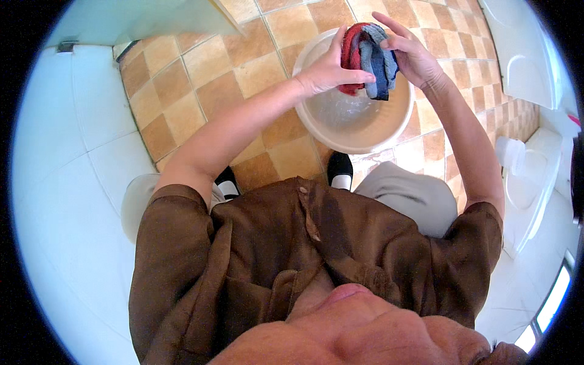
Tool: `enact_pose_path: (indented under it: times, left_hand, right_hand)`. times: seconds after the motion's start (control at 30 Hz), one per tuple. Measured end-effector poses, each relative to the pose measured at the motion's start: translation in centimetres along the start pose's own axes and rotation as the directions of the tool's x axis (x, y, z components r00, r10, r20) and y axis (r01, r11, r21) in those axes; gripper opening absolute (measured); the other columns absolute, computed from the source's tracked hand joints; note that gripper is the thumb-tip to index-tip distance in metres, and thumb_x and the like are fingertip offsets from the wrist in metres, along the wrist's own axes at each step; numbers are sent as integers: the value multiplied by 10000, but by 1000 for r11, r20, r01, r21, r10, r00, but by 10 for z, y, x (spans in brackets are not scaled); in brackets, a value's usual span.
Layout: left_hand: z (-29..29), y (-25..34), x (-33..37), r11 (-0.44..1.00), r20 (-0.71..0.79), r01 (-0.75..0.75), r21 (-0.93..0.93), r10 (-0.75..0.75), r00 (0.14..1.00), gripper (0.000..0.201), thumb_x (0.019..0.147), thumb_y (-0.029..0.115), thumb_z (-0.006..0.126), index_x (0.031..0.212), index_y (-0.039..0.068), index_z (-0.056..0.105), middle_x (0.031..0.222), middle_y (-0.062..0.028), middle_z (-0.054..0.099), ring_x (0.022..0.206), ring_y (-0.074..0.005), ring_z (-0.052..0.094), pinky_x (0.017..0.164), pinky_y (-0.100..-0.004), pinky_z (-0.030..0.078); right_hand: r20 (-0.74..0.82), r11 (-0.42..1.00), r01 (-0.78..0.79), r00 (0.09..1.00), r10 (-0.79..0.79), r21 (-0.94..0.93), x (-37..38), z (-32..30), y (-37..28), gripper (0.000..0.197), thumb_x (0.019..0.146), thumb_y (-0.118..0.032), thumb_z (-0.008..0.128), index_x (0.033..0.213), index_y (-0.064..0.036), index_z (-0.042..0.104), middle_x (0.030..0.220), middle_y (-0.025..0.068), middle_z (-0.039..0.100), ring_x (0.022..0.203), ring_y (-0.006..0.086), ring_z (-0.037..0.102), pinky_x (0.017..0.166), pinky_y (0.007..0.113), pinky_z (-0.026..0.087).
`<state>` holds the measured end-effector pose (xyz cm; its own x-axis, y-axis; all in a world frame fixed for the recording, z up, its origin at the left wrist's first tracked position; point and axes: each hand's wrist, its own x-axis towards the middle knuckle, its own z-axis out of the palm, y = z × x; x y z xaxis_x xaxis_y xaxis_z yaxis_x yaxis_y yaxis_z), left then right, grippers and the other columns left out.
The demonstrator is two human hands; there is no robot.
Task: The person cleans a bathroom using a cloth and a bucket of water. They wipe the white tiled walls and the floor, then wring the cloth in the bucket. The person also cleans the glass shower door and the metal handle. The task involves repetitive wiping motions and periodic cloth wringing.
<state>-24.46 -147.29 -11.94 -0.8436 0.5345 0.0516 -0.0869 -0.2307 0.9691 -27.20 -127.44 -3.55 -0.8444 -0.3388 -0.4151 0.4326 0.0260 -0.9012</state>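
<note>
Both my hands grip a folded bundle of red, grey and navy cloth (378, 64) above a pale round basin (398, 125). My left hand (328, 72) is closed on its red side, the thumb lying across the near folds. My right hand (417, 59) clasps the grey and navy side, with one finger raised away from the cloth. The bundle looks soft and thick; whether it is one piece or several I cannot tell. Beneath it, the basin's bottom shows bright glints that look like clear water.
Brown and cream checked tiles (243, 79) cover the floor around the basin. My black shoes (340, 169) are close to its near side. White fixtures (529, 79) stand along the right, a white wall (103, 115) on the left. A pale greenish panel (158, 21) is at upper left.
</note>
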Motion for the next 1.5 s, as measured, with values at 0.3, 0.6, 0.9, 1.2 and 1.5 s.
enact_pose_path:
  times: [0.3,0.6,0.9,1.2,1.5]
  left_hand:
    - [30,-32,-8,532,29,312,-787,-474,880,574,830,264,757,1295,77,477,1160,-85,622,985,-203,643,803,-355,574]
    - [8,-27,-12,140,385,441,-887,-303,872,494,852,422,681,1206,89,596,1059,-179,648,793,-249,642,632,-355,535]
    - [13,9,-21,255,524,593,-764,-290,801,491,870,420,681,1177,46,599,1013,-138,679,797,-216,662,620,-352,549]
    - [12,-25,-20,645,280,646,-409,-585,761,474,754,232,804,1140,19,630,1010,-103,702,926,-189,678,807,-336,548]
    - [31,-9,-26,815,-175,491,309,-458,871,717,659,471,790,1131,-34,597,1010,-199,679,987,-310,669,862,-356,519]
  right_hand:
    - [-447,922,-4,874,192,387,18,41,60,270,921,-179,596,1109,13,618,1020,139,630,1003,222,570,906,374,435]
    - [-383,976,-38,916,119,212,-17,11,61,584,924,-499,556,1367,-123,497,1242,70,610,1221,226,523,1067,440,389]
    - [-272,978,-34,958,91,208,9,46,33,614,915,-424,597,1392,-60,466,1114,129,621,1013,242,623,903,355,525]
    - [-28,658,-7,999,-22,-753,32,48,54,177,893,-165,590,984,-33,666,940,36,665,898,186,622,799,335,488]
    - [-257,430,-176,956,-139,-886,32,55,67,306,917,-289,612,1067,-22,627,991,201,677,943,323,648,845,395,492]
